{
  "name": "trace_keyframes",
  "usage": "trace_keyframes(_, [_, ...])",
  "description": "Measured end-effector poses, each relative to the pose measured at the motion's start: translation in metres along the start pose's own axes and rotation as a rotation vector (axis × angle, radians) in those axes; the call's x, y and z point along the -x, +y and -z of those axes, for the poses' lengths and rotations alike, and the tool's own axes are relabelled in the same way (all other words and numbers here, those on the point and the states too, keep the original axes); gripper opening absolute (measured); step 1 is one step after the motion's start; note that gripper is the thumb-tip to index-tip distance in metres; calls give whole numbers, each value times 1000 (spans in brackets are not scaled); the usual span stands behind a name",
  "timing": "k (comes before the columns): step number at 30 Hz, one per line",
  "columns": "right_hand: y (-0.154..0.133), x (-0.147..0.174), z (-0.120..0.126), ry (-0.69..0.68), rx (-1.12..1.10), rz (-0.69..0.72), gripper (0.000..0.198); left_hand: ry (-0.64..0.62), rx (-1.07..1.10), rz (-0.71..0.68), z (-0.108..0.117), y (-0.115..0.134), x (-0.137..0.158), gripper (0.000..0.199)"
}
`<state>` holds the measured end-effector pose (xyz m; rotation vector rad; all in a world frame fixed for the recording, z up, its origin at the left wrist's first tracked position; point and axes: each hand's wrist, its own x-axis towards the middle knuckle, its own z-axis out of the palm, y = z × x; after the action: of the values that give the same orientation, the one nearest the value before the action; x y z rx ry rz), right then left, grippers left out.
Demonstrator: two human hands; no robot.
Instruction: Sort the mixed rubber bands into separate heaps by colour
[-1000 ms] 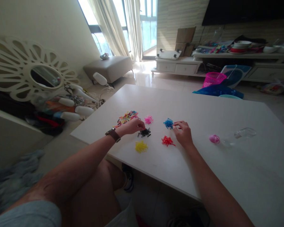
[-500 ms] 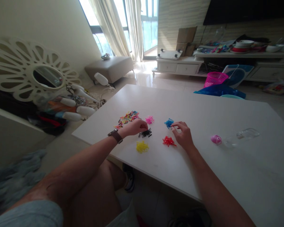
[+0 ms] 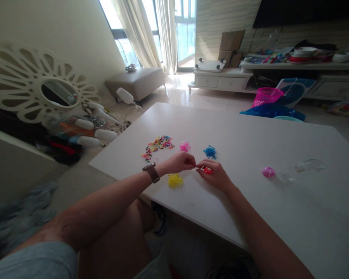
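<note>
We see the left hand (image 3: 182,162) and the right hand (image 3: 216,175) meeting fingertip to fingertip, low over a smooth white rectangular table (image 3: 232,135). The left hand's fingers are curled in and pinched at the tips; the right hand's thumb and forefinger point at them, slightly bent. We cannot tell whether either hand grips anything, as the tips are too small to read. Under the right hand lies a small heap of bright red pieces (image 3: 207,170), partly hidden by its fingers. Taking the fingertips as our dial's centre, with twelve straight ahead, we find a scattered heap of multicoloured loop-like pieces (image 3: 160,144) at ten o'clock, a light pink heap (image 3: 185,146) at eleven, a blue heap (image 3: 210,152) between one and two, and a yellow heap (image 3: 175,181) at eight. Well off at three o'clock we have a glossy pink egg-shaped object (image 3: 268,173) and, beyond it, a clear see-through container (image 3: 310,166) lying down. A brown-strapped wristwatch (image 3: 151,171) circles the left wrist.
</note>
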<state>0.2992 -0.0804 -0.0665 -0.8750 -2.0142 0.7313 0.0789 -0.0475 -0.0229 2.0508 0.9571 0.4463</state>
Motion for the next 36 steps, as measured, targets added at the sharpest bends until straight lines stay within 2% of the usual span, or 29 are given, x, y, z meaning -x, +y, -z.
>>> trace_keyframes(6, [-1,0,-1,32,11,-47,10,-9,59,28,-7,6,-3,8])
trace_keyframes(18, [2,1,0,77,28,-67,11,35,156,43,-8,-1,-8,10])
trace_keyframes(22, [3,0,2,156,36,-116,11,214,178,80,3,-15,-13,6])
trace_keyframes(28, [9,0,3,234,30,-154,11,476,528,379,22,-48,-14,21])
trace_keyframes(32, [9,0,4,261,49,-166,11,559,681,472,28,-54,-10,23])
trace_keyframes(36, [8,-1,5,266,61,-169,12,580,868,438,32,-44,-9,21])
